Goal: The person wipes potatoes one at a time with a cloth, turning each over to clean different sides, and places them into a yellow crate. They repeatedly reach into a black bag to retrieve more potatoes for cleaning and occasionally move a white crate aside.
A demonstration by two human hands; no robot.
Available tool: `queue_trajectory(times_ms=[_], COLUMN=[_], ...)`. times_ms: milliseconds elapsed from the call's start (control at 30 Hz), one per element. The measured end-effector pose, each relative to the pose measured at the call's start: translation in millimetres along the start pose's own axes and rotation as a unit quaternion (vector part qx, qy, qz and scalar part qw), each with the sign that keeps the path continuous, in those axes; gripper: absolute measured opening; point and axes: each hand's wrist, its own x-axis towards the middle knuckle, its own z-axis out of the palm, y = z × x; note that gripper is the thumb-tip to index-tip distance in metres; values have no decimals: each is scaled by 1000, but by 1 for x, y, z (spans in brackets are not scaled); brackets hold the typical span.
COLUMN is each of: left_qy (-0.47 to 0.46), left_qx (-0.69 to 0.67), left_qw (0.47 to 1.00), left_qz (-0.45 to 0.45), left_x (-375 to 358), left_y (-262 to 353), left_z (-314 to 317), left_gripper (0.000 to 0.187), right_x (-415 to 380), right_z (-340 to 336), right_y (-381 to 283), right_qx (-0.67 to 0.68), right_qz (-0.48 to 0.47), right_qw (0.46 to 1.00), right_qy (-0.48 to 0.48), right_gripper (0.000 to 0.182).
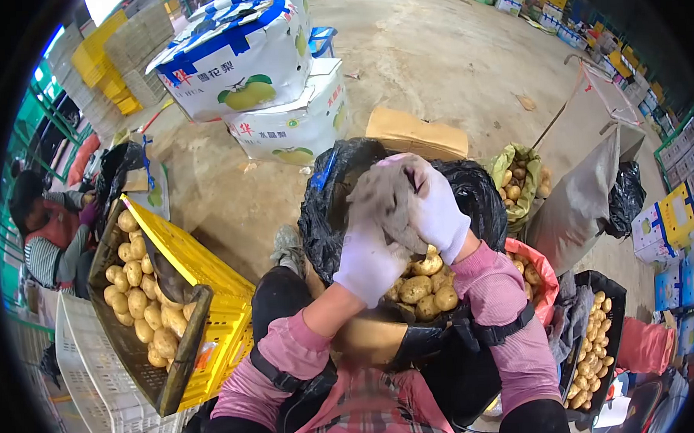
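Both hands wear pale gloves and meet above a box lined with black plastic [324,217]. My left hand [372,258] has its fingers wrapped round a grey-brown cloth [385,199]. On the other side of the cloth, my right hand [437,205] is closed on it too. Whether anything lies inside the cloth cannot be seen. Beneath the hands, potatoes [424,287] fill the near part of the lined box.
A yellow crate [223,307] of potatoes stands at the left, near a seated person [54,237]. White fruit cartons [280,103] are stacked ahead. To the right are a green sack [522,182], a red bag [543,274] and a black crate [616,313], all with potatoes.
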Motion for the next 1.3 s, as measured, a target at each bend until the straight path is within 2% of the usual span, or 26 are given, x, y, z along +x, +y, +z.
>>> queue_trajectory(times_ms=[133, 167, 233, 267, 333, 367, 400, 433, 467, 500, 533, 567, 633, 700, 767, 800, 833, 900, 967, 1033, 1067, 1100, 1133, 1200, 1233, 1300], left_qy=[-42, -71, -100, -102, -88, -69, -50, -39, -24, -36, -46, -57, -73, -80, -83, -81, -77, -49, -71, -145, -176, -159, -144, -136, -137, -138], left_qx=[-206, -264, -386, -450, -578, -557, -537, -581, -622, -550, -471, -384, -331, -402, -388, -336, -282, -210, -248, -511, -625, -642, -660, -717, -709, -692], left_qw=[972, 954, 904, 870, 781, 800, 816, 777, 734, 805, 866, 916, 939, 907, 902, 908, 909, 955, 950, 818, 724, 712, 699, 638, 647, 665], left_qz=[-104, -120, -157, -172, -219, -213, -208, -241, -273, -219, -161, -103, -62, -92, -170, -234, -298, -201, -176, -221, -234, -235, -236, -245, -245, -246], left_x=[17, 24, 33, 35, 37, 36, 33, 33, 33, 31, 27, 25, 21, 23, 29, 31, 31, 27, 28, 34, 37, 36, 34, 33, 32, 31], left_y=[18, 23, 33, 37, 48, 42, 33, 43, 54, 45, 27, 15, 7, 15, 24, 27, 28, 20, 28, 37, 39, 37, 32, 27, 27, 27], left_z=[-10, -18, -34, -40, -47, -43, -37, -42, -47, -44, -38, -34, -31, -32, -32, -32, -31, -27, -37, -58, -66, -66, -62, -60, -60, -60], left_gripper=[72, 70, 68, 67, 62, 61, 59, 57, 54, 57, 60, 63, 65, 64, 63, 62, 61, 64, 63, 65, 66, 68, 70, 70, 69, 69], right_x=[3, 2, 0, -4, -2, 1, 3, 6, 7, 8, -5, -16, -13, -10, -16, -21, -21, -20, -15, -17, -11, -7, -7, -4, -4, 1], right_z=[-20, -31, -50, -48, -57, -61, -61, -57, -52, -47, -31, -19, -18, -24, -24, -27, -29, -34, -39, -44, -37, -33, -36, -43, -45, -40], right_y=[7, 11, 17, 20, 18, 7, 0, -7, -12, -18, -28, -34, -24, -18, 4, 13, 11, 7, 17, 10, -6, -14, 10, 21, 22, -15], right_qx=[1, -17, -83, 281, 47, -139, -139, -134, -226, -312, -132, 53, 18, 58, -9, -83, -122, -198, -267, -41, 153, 342, 405, 445, 464, 259], right_qz=[232, 211, 72, 175, 188, 186, 65, -56, -97, -143, -62, 24, 59, 147, 82, 3, 8, 14, 116, 159, 187, 208, 174, 178, 181, 21], right_qw=[971, 975, 994, 939, 977, 971, 988, 987, 964, 931, 986, 997, 998, 987, 996, 996, 992, 980, 957, 986, 966, 903, 883, 870, 863, 965], right_qy=[51, 71, 10, 92, 95, 55, -7, -69, -98, -120, -86, -48, -18, -20, 28, 39, 32, 18, -4, 33, 95, 152, 160, 110, 84, -26], right_gripper=[26, 24, 23, 24, 26, 30, 32, 36, 39, 42, 42, 42, 38, 33, 22, 22, 24, 28, 30, 29, 29, 29, 30, 29, 29, 34])
